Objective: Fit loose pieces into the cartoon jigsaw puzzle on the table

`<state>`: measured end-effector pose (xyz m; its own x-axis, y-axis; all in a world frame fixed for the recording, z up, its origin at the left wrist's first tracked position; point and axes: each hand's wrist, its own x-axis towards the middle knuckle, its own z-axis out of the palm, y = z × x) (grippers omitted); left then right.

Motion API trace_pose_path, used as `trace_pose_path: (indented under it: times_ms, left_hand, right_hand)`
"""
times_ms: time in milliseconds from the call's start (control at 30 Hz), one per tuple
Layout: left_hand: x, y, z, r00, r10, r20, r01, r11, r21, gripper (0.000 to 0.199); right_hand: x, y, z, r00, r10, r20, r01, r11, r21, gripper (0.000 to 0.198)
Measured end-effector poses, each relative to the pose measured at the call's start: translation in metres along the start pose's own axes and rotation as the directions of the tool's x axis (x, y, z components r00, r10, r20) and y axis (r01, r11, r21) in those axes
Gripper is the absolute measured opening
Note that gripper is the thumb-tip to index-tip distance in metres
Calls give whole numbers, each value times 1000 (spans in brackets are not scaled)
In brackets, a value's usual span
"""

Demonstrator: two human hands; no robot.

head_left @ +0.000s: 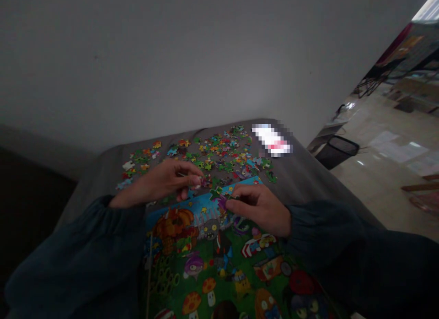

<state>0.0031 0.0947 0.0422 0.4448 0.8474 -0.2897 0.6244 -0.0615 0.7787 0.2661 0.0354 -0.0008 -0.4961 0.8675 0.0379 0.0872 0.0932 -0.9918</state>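
My left hand [173, 179] is closed in a pinch, with a small purple-and-white puzzle piece [205, 182] at its fingertips. It hovers over the far edge of a colourful cartoon puzzle picture [192, 264] of zombies, mushrooms and plants. Over the upper right part of that picture, my right hand [260, 209] pinches a puzzle piece [222, 202] with purple on it; its outline blends into the print beneath. A green piece [216, 192] lies between the two hands. Dim light and the fingers hide parts of both held pieces.
Many loose puzzle pieces [224, 145] are spread on the grey cloth-covered table [325, 195] beyond the picture. A phone with a lit screen [272, 139] lies at the far right corner. A pale wall [171, 58] stands behind; a black-framed chair [338, 149] is to the right.
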Motion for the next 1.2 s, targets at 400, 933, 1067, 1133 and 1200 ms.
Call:
trace_pose_path:
  times_ms: [400,933,1067,1133,1200]
  left_hand:
    - [3,13,34,986,114,123,-51,903,-426,32]
    - [3,23,40,995,93,48,-76,956,-283,22]
    - [4,22,43,992,106,66,-84,957,-279,24]
    - [3,23,43,992,109,56,-90,959,-267,25]
    - [3,25,44,994,102,33,-91,962,-257,26]
  right_hand:
    - [5,0,-3,974,67,-216,-46,994,99,36]
    - [8,-1,-3,968,134,-212,-123,990,64,33]
    - [7,-3,-3,971,104,-215,-101,995,24,33]
    - [6,-3,-3,971,100,-215,-98,995,18,33]
    - [6,-1,-3,971,94,-221,-95,995,8,34]
